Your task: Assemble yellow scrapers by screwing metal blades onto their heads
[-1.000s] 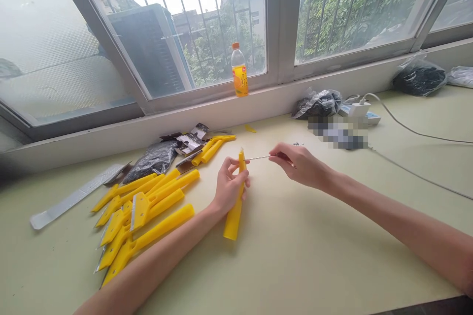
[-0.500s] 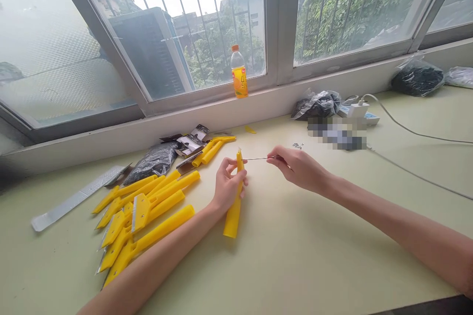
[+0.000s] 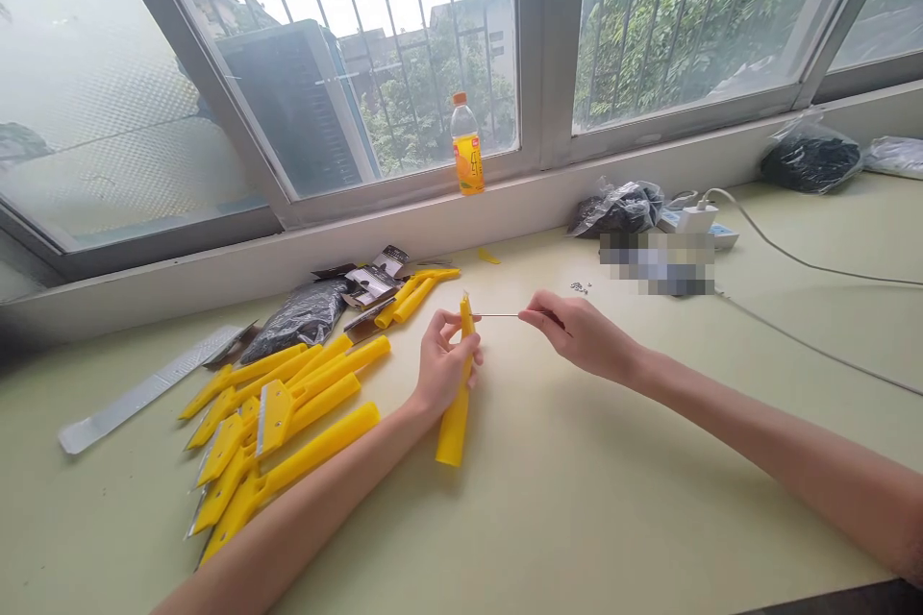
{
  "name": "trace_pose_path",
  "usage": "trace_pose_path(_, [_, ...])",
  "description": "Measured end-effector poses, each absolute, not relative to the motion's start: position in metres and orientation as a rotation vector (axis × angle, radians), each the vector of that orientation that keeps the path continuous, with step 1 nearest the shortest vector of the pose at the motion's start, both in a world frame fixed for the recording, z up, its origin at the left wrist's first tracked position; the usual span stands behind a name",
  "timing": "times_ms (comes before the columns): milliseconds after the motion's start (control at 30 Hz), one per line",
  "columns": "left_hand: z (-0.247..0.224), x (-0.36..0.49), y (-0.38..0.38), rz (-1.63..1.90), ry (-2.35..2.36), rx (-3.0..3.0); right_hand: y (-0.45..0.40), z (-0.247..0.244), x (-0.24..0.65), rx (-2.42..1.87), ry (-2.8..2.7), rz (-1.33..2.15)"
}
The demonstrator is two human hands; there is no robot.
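Note:
My left hand (image 3: 443, 362) is wrapped round a yellow scraper (image 3: 454, 428), its tubular handle pointing down toward me and its head seen edge-on at the top. From the right, my right hand (image 3: 569, 327) pinches a screwdriver whose thin metal shaft (image 3: 497, 315) lies level, its tip at the side of the scraper's head. The screwdriver's handle is mostly hidden by my fingers. Left of my left hand lies a pile of several yellow scrapers (image 3: 321, 437) with blades. Small screws (image 3: 581, 287) are scattered on the table beyond my right hand.
Two yellow handles (image 3: 414, 298) lie beside small black-and-white packets (image 3: 371, 286) and a black-filled bag (image 3: 299, 319). A clear strip (image 3: 144, 394) is at left. A bottle (image 3: 467, 154) stands on the sill. Bags, a charger (image 3: 696, 218) and cables are at back right.
My right hand's fingers have shifted slightly around the screwdriver, covering more of its red handle. The scraper and my left hand hold nearly the same position.

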State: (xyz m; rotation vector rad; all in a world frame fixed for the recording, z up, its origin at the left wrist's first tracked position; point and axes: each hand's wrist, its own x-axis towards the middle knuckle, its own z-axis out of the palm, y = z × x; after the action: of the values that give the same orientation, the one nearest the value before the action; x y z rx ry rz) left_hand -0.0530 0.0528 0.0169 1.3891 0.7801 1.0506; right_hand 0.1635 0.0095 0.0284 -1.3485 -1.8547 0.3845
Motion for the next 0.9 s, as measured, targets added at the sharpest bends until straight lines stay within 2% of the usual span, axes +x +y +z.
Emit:
trace_pose_path(233, [0.0156,-0.0529,0.0537,1.057,0.773,1.380,0.0071,0.0317,0.1630,-1.357,-1.806,0.611])
trace_pose_path(400, [0.0143,-0.0536,0.0555,1.052,0.768,1.378,0.0093,0.0269,0.1621,-1.392,-1.805,0.423])
trace_pose_path(633, [0.0121,-0.0532,0.0578,1.060,0.744,1.365,0.0082,0.0292,0.1620,-1.341,-1.773,0.595])
trace_pose_path(800, [0.0116,-0.0532,0.0573,1.061,0.747,1.376,0.0099,0.0280,0.1619,-1.328,-1.777,0.408])
trace_pose_path(900, [0.0119,-0.0536,0.0572,1.069,0.745,1.376,0.0077,0.0274,0.1554,-1.353,-1.722,0.415])
